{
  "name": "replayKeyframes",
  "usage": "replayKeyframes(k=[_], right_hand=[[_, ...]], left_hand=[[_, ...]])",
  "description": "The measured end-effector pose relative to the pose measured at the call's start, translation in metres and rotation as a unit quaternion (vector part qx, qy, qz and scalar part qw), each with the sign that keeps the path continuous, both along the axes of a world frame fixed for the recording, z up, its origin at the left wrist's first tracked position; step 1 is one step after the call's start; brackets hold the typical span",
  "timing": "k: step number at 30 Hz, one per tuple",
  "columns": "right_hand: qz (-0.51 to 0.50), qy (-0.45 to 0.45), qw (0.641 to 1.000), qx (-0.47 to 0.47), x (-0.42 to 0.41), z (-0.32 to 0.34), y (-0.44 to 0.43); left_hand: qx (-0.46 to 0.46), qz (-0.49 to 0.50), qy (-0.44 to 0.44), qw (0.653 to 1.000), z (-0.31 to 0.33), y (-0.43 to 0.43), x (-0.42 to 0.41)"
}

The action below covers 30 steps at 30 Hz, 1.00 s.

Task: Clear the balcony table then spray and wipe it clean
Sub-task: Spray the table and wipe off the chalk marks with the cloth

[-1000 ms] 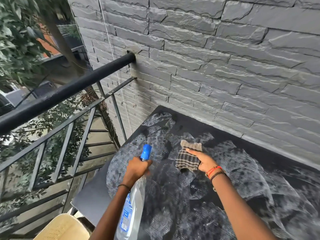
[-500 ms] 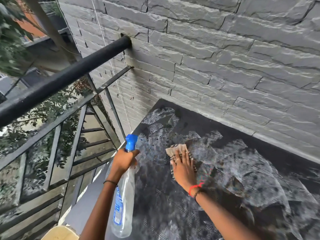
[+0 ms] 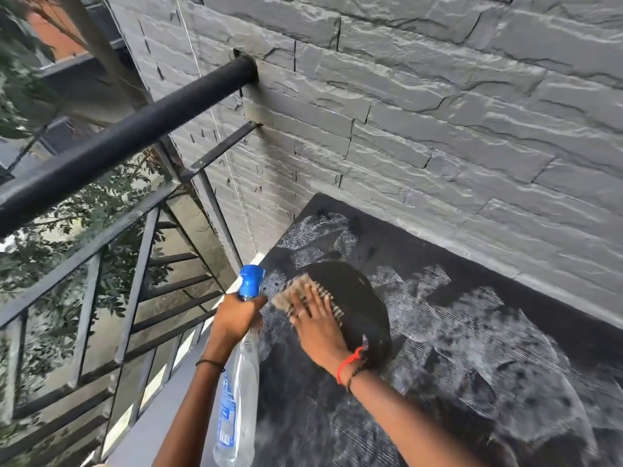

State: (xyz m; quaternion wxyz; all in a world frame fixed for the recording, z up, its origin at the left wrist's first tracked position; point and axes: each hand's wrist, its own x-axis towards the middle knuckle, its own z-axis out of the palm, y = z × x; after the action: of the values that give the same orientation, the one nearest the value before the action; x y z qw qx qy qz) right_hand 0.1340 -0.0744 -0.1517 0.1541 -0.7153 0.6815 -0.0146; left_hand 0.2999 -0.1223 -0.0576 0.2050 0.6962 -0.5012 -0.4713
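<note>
While left hand (image 3: 237,316) holds bottle (image 3: 236,396), cloth (image 3: 292,293) under right hand (image 3: 317,326).

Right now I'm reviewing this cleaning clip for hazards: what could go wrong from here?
The spray bottle hangs in the left hand right beside the railing; a slip might send it through the bars. The right hand presses the cloth near the table edge, so a stroke could run off it.
</note>
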Motion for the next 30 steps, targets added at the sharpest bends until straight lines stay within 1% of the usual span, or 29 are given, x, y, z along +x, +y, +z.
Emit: replayKeyframes(k=[3,5,7,10,13,15,17,19,20,22,24,27,30], right_hand=[[0.09,0.005,0.995,-0.041,-0.023,0.001,0.039],[0.103,0.029,0.992,-0.061,-0.054,0.01,0.048],[0.08,0.061,0.993,-0.054,-0.087,0.017,0.039],[-0.006,0.059,0.998,-0.021,-0.113,0.016,-0.013],[-0.067,0.039,0.997,0.003,-0.09,0.018,-0.077],[-0.048,0.029,0.998,0.002,-0.057,0.016,-0.104],[0.011,0.042,0.999,-0.008,-0.023,0.01,-0.112],[0.062,0.051,0.997,-0.003,-0.001,0.003,-0.102],[0.075,0.04,0.996,-0.004,0.003,0.0,-0.092],[0.103,0.021,0.994,-0.011,0.0,-0.003,-0.065],[0.12,0.021,0.992,-0.039,-0.017,0.001,-0.032],[0.099,0.029,0.993,-0.055,-0.067,0.007,-0.008],[0.042,0.048,0.998,-0.02,-0.125,0.006,-0.023]], left_hand=[[0.001,-0.003,-0.002,1.0,0.0,-0.008,-0.003],[0.003,-0.007,-0.004,1.0,-0.002,-0.014,-0.003],[0.007,-0.008,-0.007,1.0,-0.002,-0.016,-0.004],[0.003,-0.002,0.001,1.0,-0.001,-0.02,-0.003],[0.002,0.003,-0.001,1.0,-0.003,-0.024,0.0],[0.002,-0.001,-0.008,1.0,-0.002,-0.026,0.0],[0.002,-0.003,-0.01,1.0,0.001,-0.028,-0.003],[0.004,-0.004,-0.008,1.0,0.004,-0.031,-0.006],[0.005,-0.005,-0.007,1.0,0.007,-0.032,-0.008],[0.007,-0.004,-0.006,1.0,0.008,-0.038,-0.011],[0.005,-0.008,-0.012,1.0,0.009,-0.042,-0.014],[-0.001,-0.018,-0.014,1.0,0.005,-0.05,-0.02],[-0.002,-0.024,-0.021,0.999,0.002,-0.055,-0.026]])
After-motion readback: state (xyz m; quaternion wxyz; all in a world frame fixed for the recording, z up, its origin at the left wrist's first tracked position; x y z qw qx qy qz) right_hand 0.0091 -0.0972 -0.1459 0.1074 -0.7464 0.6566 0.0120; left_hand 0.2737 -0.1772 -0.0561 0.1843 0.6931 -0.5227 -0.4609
